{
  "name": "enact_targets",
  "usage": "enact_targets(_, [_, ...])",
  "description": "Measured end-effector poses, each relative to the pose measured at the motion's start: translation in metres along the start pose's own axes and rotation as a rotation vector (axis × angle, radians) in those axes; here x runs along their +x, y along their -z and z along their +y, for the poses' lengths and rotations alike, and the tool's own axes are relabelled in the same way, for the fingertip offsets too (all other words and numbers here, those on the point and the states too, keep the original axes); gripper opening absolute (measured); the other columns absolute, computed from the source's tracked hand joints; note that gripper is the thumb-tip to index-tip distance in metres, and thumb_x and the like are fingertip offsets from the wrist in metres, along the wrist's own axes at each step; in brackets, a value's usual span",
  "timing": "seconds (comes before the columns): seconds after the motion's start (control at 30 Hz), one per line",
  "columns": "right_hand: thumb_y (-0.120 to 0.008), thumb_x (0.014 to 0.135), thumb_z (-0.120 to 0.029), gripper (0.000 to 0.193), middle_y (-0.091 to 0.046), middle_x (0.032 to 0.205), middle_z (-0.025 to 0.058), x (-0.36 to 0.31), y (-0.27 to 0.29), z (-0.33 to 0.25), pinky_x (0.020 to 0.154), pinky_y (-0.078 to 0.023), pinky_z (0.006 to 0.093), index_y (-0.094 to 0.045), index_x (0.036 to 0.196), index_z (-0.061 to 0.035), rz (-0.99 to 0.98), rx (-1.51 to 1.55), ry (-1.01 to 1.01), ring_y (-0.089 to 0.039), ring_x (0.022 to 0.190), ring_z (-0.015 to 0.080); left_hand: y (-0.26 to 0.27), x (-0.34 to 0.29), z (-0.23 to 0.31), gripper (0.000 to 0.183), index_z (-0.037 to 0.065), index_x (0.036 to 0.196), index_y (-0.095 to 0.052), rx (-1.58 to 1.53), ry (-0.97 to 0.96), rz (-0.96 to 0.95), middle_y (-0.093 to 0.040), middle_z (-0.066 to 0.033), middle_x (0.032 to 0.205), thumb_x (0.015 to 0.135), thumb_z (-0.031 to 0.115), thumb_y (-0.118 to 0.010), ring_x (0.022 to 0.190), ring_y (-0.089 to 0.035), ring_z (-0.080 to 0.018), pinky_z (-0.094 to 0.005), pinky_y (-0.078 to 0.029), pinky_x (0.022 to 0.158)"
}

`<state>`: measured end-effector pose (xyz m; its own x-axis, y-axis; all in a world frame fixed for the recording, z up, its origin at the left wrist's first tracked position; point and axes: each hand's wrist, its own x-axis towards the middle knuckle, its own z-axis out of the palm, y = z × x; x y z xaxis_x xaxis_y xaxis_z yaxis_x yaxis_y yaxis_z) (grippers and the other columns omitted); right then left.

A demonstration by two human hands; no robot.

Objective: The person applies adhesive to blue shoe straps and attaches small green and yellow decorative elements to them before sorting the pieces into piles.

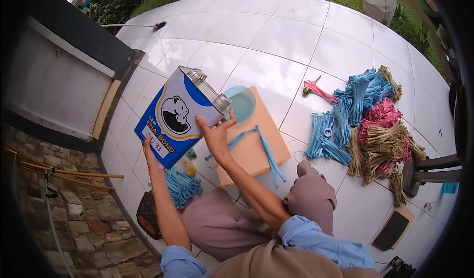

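Both my hands hold a large blue and white metal glue can [177,111], tilted with its top toward the upper right. My left hand [152,152] supports the lower corner. Against the side near the silver screw cap [221,102] my right hand [216,134] grips with fingers spread. Just beyond the cap, a light blue plastic bowl [242,104] stands at the far edge of a tan board [260,152]. Light blue strips [269,154] lie bent across the board; my right forearm hides part of them.
Bundles of blue [359,93], pink [380,114] and beige strips [385,147] are heaped on the white tiles at right, near yellow-handled scissors or pliers [310,88]. More blue bundles [180,186] and a brown bag [148,215] lie at left. A dark chair [434,169] stands far right.
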<state>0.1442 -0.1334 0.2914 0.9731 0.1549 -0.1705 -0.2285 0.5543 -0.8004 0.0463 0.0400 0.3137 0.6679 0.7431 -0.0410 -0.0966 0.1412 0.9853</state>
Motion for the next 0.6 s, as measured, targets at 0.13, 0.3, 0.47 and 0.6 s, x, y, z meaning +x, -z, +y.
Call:
enact_targets(0.13, [-0.077,0.066,-0.032,0.104,-0.029,0.122,0.0285,0.001,-0.014,-0.026,0.088,-0.044,0.0374,0.000,0.129,-0.0027,-0.086,-0.092,0.214,-0.043,0.110,0.0341,0.002,-0.010,-0.019,0.055,0.008,0.124,-0.040,-0.239,0.041,-0.060,-0.051,-0.0091,0.116,0.081,0.040,-0.054,0.104,-0.052,-0.0214,-0.0357,-0.047,0.084])
enact_targets(0.3, [-0.080,0.060,-0.027,0.106,-0.031,0.122,0.0258,0.006,-0.035,-0.046,0.091,-0.040,0.0406,-0.003,0.129,-0.0055,-0.200,-0.257,0.415,-0.041,0.112,0.0335,-0.008,-0.017,-0.023,0.053,0.009,0.124,-0.040,-0.448,0.087,-0.137,-0.048,-0.0076,0.120,0.079,0.035,-0.053,0.111,-0.046,-0.0212,-0.0392,-0.041,0.089])
enact_targets(0.47, [-0.082,0.054,-0.024,0.106,-0.033,0.121,0.0234,0.004,-0.062,-0.065,0.095,-0.035,0.0407,-0.007,0.128,-0.0105,-0.359,-0.313,0.556,-0.036,0.115,0.0341,-0.005,-0.017,-0.030,0.052,0.008,0.124,-0.038,-0.549,0.157,-0.176,-0.042,-0.0082,0.125,0.080,0.030,-0.051,0.116,-0.040,-0.0221,-0.0400,-0.034,0.097])
enact_targets(0.6, [-0.082,0.054,-0.024,0.099,-0.033,0.118,0.0219,0.011,-0.070,-0.082,0.094,-0.035,0.0411,-0.011,0.122,-0.0101,-0.404,-0.302,0.613,-0.036,0.113,0.0326,-0.016,-0.018,-0.031,0.046,0.006,0.122,-0.037,-0.604,0.170,-0.177,-0.043,-0.0085,0.121,0.084,0.027,-0.049,0.118,-0.037,-0.0233,-0.0391,-0.034,0.099])
